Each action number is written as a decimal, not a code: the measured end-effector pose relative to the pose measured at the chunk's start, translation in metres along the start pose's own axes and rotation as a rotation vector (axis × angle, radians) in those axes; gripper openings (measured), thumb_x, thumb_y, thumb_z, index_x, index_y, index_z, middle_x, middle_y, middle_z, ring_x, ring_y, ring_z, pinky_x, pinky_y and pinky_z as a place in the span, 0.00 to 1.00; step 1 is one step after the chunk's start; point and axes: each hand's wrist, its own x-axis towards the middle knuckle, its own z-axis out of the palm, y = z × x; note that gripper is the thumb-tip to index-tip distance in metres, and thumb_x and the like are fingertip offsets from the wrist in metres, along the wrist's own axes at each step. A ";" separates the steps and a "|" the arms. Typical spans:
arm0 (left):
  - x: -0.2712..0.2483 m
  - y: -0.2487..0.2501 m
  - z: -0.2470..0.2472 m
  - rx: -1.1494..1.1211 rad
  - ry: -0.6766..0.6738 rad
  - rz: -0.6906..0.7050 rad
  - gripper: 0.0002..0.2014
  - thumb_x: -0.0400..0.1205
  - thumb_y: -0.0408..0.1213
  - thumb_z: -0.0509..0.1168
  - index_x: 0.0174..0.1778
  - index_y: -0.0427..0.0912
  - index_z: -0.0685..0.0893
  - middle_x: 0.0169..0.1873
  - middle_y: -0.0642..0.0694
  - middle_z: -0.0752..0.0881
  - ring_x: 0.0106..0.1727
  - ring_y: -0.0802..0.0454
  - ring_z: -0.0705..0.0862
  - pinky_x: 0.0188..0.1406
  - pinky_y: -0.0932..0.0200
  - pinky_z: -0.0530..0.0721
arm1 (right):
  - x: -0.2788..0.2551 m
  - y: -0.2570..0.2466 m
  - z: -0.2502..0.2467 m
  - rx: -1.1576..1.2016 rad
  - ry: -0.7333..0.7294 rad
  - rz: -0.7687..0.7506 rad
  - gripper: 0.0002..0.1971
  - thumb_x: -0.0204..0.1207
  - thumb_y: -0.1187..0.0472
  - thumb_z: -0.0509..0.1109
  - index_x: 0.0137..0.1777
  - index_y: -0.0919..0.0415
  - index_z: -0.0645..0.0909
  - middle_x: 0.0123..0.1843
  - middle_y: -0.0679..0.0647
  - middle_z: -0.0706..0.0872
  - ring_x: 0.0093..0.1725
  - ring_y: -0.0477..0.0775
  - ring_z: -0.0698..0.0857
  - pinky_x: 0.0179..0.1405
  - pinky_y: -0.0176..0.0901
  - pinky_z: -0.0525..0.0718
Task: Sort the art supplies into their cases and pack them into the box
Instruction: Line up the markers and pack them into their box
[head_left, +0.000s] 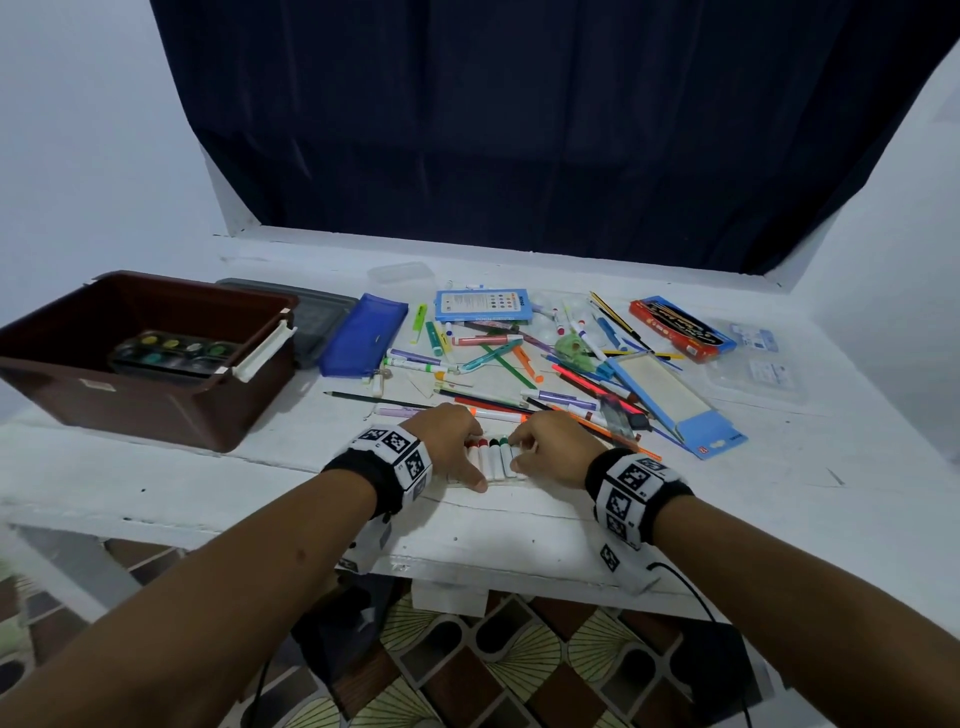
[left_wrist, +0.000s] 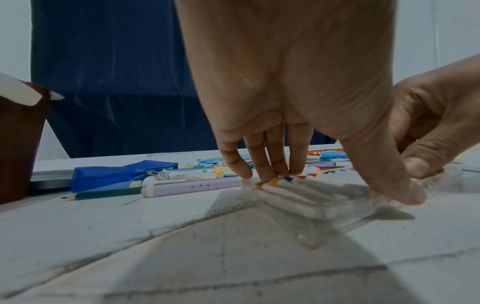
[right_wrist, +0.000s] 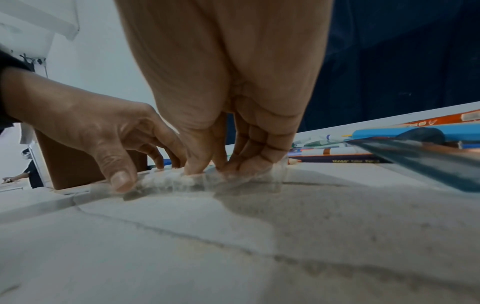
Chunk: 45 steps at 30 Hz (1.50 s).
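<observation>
Clear marker case (head_left: 493, 462) sits at the near edge of the white table (head_left: 519, 525), right between both hands. The markers (head_left: 491, 458) inside are white-barrelled and run front to back, colored caps pointing away from the person. Left hand (head_left: 449, 444) has its fingertips on the far end and its thumb (left_wrist: 389, 176) at the near edge, gripping the case; right hand (head_left: 553, 447) pinches the other side with curled fingers. Only the left wrist view shows yellow and blue caps; only the head view shows the brown box (head_left: 150, 358) holding a paint palette (head_left: 169, 351).
</observation>
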 end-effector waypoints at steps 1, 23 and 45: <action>0.000 0.000 0.000 0.007 0.000 0.004 0.29 0.67 0.59 0.78 0.57 0.44 0.85 0.50 0.46 0.84 0.51 0.47 0.81 0.52 0.52 0.83 | 0.001 -0.001 0.002 -0.003 -0.022 -0.008 0.15 0.75 0.56 0.75 0.52 0.69 0.87 0.50 0.62 0.89 0.48 0.62 0.84 0.49 0.55 0.83; 0.081 -0.079 -0.041 -0.063 0.143 -0.541 0.20 0.75 0.47 0.72 0.53 0.37 0.76 0.51 0.41 0.82 0.51 0.41 0.82 0.40 0.55 0.77 | 0.026 0.069 -0.036 0.106 0.126 0.295 0.11 0.77 0.66 0.65 0.42 0.67 0.88 0.45 0.61 0.90 0.47 0.60 0.88 0.47 0.47 0.87; 0.070 -0.091 -0.046 -0.291 0.385 -0.605 0.21 0.86 0.45 0.55 0.59 0.30 0.80 0.60 0.32 0.82 0.59 0.32 0.81 0.47 0.53 0.73 | 0.067 0.077 -0.062 0.107 0.122 0.197 0.12 0.78 0.64 0.72 0.60 0.63 0.87 0.60 0.56 0.87 0.59 0.54 0.84 0.52 0.39 0.78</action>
